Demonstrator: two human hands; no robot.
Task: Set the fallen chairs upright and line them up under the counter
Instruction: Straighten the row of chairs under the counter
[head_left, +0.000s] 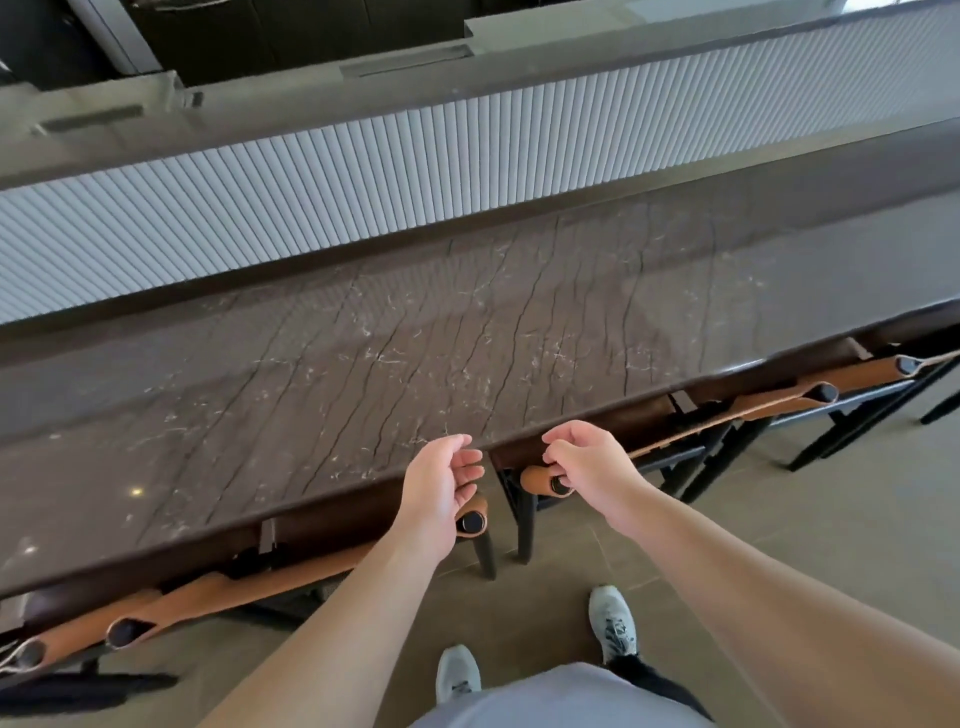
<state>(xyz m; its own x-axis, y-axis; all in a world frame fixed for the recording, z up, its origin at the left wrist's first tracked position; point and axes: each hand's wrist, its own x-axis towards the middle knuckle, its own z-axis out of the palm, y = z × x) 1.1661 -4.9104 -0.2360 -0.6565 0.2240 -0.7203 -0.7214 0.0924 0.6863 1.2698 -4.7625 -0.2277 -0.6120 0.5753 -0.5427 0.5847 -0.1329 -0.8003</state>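
The dark marble counter runs across the view. Several black-framed chairs with tan leather backrests stand upright, tucked under its near edge. My left hand hovers, fingers loosely curled, just above the right end post of the chair on the left. My right hand is curled over the left end roll of the neighbouring chair, its thumb touching the leather without closing round it. A narrow gap separates these two chairs.
More upright chairs stand at the far left and to the right. A ribbed grey panel rises behind the counter. My shoes stand on the tiled floor.
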